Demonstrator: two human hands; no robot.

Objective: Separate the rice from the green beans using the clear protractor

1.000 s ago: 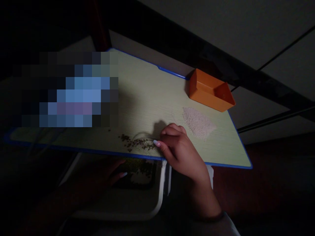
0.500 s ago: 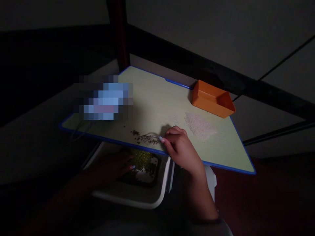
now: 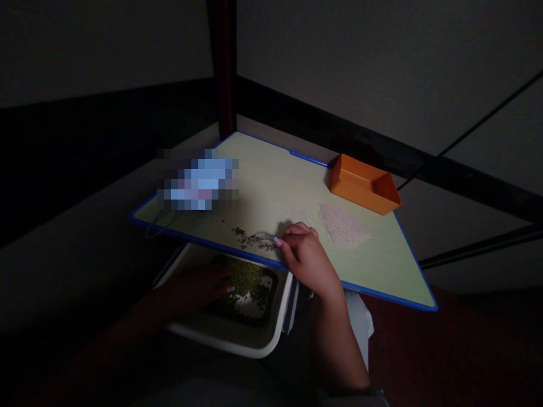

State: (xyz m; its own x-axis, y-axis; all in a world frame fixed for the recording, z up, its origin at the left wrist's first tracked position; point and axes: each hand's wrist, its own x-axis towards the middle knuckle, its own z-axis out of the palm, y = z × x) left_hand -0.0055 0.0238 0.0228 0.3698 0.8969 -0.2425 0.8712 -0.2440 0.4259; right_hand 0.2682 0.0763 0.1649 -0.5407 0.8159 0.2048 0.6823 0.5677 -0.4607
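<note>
My right hand [image 3: 306, 255] rests curled at the near edge of a pale green table with a blue rim [image 3: 280, 186], fingers bent beside a small scatter of dark green beans [image 3: 251, 239]. Whether the fingers pinch anything is hard to make out. Below the table edge, my left hand [image 3: 199, 287] lies in shadow on the rim of a white tray [image 3: 237, 339] that holds a heap of green beans [image 3: 248, 280]; its fingers look wrapped on the tray. A pile of pale grains [image 3: 343, 226] lies on the table to the right of my right hand.
An orange rectangular tub [image 3: 365, 183] stands at the table's far right edge. A blurred bluish object [image 3: 197, 180] sits at the table's left. A dark post [image 3: 224, 68] rises behind the table against a grey wall. The surroundings are very dark.
The view has tilted up and drawn back, so the table sits lower and looks smaller. My right hand stays by the scattered beans; the tray and left hand show more fully.
</note>
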